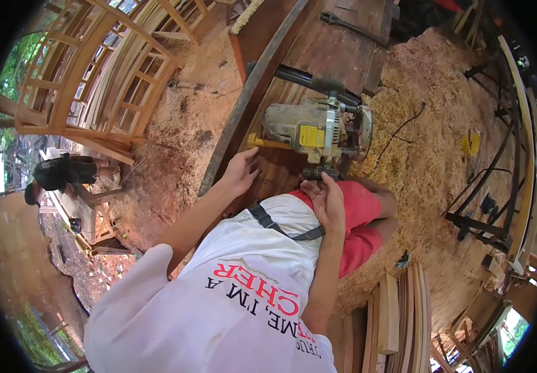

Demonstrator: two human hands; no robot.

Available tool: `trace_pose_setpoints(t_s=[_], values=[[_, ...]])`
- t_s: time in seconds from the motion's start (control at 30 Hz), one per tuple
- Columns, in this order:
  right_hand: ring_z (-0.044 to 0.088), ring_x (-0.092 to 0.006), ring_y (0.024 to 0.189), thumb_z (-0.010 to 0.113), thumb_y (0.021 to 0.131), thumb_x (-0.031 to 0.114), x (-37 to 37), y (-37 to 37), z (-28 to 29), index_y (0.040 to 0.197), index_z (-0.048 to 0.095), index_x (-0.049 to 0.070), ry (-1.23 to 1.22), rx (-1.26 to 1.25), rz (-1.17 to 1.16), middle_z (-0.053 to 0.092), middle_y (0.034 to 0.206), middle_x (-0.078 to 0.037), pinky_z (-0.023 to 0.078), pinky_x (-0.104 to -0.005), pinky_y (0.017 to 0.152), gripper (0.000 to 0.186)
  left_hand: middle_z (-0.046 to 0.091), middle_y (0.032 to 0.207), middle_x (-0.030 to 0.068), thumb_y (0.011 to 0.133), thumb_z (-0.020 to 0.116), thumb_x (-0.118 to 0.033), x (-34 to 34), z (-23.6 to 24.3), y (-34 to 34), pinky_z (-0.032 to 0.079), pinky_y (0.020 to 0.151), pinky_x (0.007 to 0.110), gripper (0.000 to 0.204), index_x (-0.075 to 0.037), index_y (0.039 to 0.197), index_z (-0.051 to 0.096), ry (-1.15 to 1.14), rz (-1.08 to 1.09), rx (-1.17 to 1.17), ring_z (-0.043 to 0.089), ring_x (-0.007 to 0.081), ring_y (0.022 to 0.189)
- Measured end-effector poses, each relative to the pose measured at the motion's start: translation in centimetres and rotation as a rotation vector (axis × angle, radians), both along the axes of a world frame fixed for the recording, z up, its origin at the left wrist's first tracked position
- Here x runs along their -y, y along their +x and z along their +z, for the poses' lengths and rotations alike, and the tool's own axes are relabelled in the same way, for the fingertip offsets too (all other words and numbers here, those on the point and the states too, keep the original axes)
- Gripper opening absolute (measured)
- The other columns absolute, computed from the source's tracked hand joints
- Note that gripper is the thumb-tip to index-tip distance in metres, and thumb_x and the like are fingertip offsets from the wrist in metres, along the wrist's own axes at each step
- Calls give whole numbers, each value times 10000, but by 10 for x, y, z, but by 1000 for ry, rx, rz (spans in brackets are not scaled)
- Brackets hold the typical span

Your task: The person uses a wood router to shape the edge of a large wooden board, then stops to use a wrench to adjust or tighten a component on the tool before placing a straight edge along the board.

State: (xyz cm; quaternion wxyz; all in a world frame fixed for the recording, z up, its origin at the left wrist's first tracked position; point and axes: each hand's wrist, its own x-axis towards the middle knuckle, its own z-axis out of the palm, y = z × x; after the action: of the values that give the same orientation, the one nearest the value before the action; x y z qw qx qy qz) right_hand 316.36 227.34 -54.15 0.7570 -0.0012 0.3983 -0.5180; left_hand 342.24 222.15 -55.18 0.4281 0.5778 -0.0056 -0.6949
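Observation:
A power router (302,129) with a grey motor body, a yellow label and a round base lies on its side on the wooden workbench (343,46). At its near side is a black knob handle (319,172); a thick black tube-like part (309,79) runs along its far side. My left hand (241,174) is open, its fingertips close to the yellow end piece (254,140) at the router's left; whether they touch it I cannot tell. Just below the black knob, my right hand (327,200) is palm up with loosely curled, parted fingers and holds nothing visible.
A long dark board (253,87) edges the bench's left side. A wrench (350,28) lies at the far end. Sawdust (430,161) covers the floor, with a black cord (405,124). Wooden frames (100,68), stacked timber (399,311) and another person (63,172) are around.

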Motion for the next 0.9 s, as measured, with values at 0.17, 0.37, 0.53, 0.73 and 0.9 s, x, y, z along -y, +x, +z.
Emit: trace_pose_setpoints(t_s=[0.17, 0.37, 0.53, 0.73, 0.9], values=[[714, -286, 932, 521, 1035, 191, -1, 2, 2, 1127, 609, -69, -27, 5, -10, 714, 1035, -213, 553, -436, 939, 289, 566, 1297, 101, 962, 611, -241, 12, 27, 11, 418, 1042, 380, 371, -66, 1287, 568, 25, 112, -201, 533, 237, 1207], [721, -323, 907, 589, 1005, 177, -1, -3, -9, 1073, 608, -8, -17, 11, -25, 716, 988, -174, 577, -469, 890, 198, 631, 1139, 54, 939, 638, -150, 9, 102, -10, 444, 1017, 365, 283, -65, 1204, 590, -517, -40, 231, 591, 194, 1104], [700, -362, 972, 563, 1013, 180, 3, 1, 1, 1081, 590, -30, 56, 33, -42, 697, 980, -193, 550, -494, 953, 222, 631, 1176, 121, 890, 723, -194, 64, 103, -44, 468, 1001, 388, 443, -25, 1264, 555, -1048, -606, 916, 591, 252, 1170], [516, -445, 1282, 556, 1005, 250, 15, 2, 12, 1383, 392, -60, 128, 161, 1, 444, 1405, -304, 412, -583, 1108, 516, 621, 1236, 169, 899, 710, -366, 187, 61, -110, 472, 1007, 455, 521, -57, 1297, 575, -1247, -824, 1371, 558, 364, 1207], [512, -355, 1265, 552, 1001, 269, 25, 2, -15, 1373, 469, 29, 192, 145, -133, 540, 1362, -193, 431, -581, 1079, 450, 692, 1133, 185, 919, 662, -492, 257, 46, -145, 522, 947, 458, 559, -87, 1302, 627, -1145, -1357, 1335, 644, 356, 1094]])
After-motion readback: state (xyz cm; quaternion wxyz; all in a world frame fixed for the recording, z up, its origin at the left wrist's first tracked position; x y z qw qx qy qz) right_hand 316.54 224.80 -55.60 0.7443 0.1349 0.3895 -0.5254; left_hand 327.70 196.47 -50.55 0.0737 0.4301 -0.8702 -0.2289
